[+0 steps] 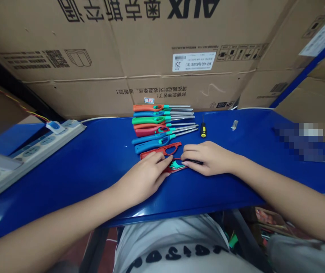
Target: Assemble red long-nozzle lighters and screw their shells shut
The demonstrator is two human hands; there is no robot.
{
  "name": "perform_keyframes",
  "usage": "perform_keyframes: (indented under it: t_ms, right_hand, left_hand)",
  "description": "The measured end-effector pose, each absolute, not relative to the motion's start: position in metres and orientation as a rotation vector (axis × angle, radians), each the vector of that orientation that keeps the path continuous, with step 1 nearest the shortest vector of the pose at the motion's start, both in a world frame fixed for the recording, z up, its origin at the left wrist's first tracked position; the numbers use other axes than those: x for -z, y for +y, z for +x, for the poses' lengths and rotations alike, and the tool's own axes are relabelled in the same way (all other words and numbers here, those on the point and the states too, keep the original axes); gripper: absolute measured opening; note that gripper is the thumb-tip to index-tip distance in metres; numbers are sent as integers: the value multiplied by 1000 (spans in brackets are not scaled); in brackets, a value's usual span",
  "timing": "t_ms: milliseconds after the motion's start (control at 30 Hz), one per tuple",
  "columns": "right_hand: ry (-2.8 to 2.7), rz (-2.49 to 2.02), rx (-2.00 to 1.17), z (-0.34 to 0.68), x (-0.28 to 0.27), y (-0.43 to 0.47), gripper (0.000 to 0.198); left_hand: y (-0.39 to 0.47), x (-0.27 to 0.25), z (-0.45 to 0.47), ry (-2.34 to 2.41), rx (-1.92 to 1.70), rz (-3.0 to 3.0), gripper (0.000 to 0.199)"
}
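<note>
Two red halves of an opened lighter casing lie on the blue table. The upper half-shell (175, 148) has a finger loop and lies partly under my left hand (149, 173). My left hand is closed, its fingertips pressing on the lower red half (176, 170). A green trigger piece (176, 164) shows inside that half. At the lower half's right end, my right hand (200, 157) is closed in a pinch. Something thin and dark shows under its fingers, mostly hidden. Beyond my hands lie several assembled long-nosed lighters (151, 120) in a row, nozzles pointing right.
A yellow and black screwdriver (203, 129) lies right of the lighters, with a small clear plastic piece (234, 125) farther right. On the left is a white power strip (37, 151) with plugs. A large cardboard box wall (151, 57) stands along the back edge.
</note>
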State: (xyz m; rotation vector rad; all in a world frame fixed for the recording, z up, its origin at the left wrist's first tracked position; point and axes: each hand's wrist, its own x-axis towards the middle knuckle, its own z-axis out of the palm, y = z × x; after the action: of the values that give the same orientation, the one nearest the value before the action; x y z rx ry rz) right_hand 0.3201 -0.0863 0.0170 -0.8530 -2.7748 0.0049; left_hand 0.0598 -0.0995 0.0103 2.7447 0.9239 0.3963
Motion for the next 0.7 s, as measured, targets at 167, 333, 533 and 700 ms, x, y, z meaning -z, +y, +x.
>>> perform_keyframes:
  t_ms: [167,333,533,700]
  right_hand:
    - [-2395,-1273,196,348,-25,-64,23]
    - [-1776,-2174,125,422,-29,-26,29]
    - [-1620,-2504,-32,492,-14,-2,39]
    - [-1596,-2417,48,494,-6,0,41]
  left_hand:
    - [-94,-12,57,926,-441,2708,41]
    - [-96,-18,55,908,-364,2811,32]
    - [-104,-22,55,956,-315,2937,31]
    - [-107,-21,55,994,-263,2912,33]
